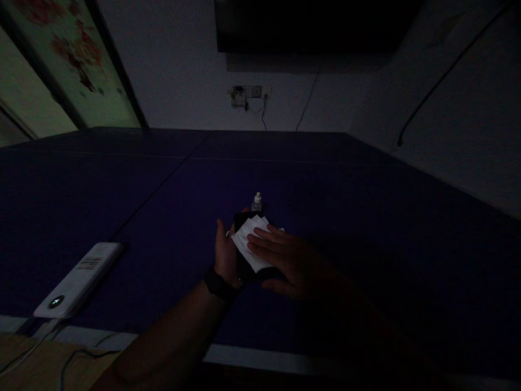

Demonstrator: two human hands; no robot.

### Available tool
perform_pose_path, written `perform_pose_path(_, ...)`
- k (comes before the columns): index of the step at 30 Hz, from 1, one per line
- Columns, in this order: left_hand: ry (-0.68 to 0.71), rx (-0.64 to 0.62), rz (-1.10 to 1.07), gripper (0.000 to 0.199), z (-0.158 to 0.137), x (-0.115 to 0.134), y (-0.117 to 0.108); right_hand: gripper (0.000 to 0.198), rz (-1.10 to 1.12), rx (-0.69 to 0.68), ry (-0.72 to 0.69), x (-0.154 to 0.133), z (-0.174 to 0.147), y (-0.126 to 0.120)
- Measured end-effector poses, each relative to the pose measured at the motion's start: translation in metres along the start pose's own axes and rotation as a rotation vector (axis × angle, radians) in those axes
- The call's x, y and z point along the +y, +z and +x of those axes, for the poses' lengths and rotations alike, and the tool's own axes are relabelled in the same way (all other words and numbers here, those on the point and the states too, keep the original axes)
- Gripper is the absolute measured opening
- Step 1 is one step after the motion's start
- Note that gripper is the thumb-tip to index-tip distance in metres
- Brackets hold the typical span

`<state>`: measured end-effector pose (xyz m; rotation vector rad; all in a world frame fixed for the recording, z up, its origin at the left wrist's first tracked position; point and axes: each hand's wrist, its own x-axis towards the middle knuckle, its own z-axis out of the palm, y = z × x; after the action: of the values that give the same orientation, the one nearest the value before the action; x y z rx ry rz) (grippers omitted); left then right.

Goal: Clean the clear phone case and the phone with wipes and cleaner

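Observation:
On the palm of my left hand rests a black flat object, roughly rectangular; its exact kind is too dark to make out. My left thumb sticks out to the side, and fingertips show at the object's far edge. A white tissue lies folded over the black object. My right hand presses down on the tissue with its fingers stretched out flat. Just beyond both hands stands a small clear dropper-like bottle with a white cap, upright on the table.
The dark blue table has thin white lines and a pale edge. At left lies a white power bank with a lit display and cables. Beyond are wall sockets with cords, a dark screen and a patterned glass panel.

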<state>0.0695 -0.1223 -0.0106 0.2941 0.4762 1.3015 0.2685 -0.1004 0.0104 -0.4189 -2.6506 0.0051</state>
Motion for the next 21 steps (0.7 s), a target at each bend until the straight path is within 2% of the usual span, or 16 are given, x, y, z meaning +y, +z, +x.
perform_pose_path(3,0.016,-0.031,-0.016,0.084,0.0,0.0,-0.001,0.065,-0.03,0.018,0.047,0.001,-0.001,0.0)
perform_pose_path(5,0.017,-0.01,-0.002,0.083,0.0,0.0,0.0,0.061,-0.009,0.018,0.017,0.001,-0.002,-0.001)
perform_pose_path(8,0.032,0.016,0.018,0.084,-0.001,0.001,0.001,0.065,0.033,0.023,-0.038,-0.002,0.0,0.003)
perform_pose_path(10,0.045,0.018,0.011,0.083,-0.001,0.002,0.003,0.068,-0.003,0.056,0.008,-0.003,0.002,0.006)
perform_pose_path(13,0.057,0.051,-0.003,0.081,-0.003,0.003,0.008,0.061,-0.061,0.091,0.075,-0.003,0.003,0.008)
perform_pose_path(17,0.058,0.122,0.013,0.079,-0.005,0.004,0.016,0.058,0.0,0.073,-0.023,-0.005,0.004,0.006)
perform_pose_path(21,0.054,0.122,0.005,0.08,-0.005,0.005,0.018,0.066,0.023,0.096,0.085,-0.004,0.006,0.01)
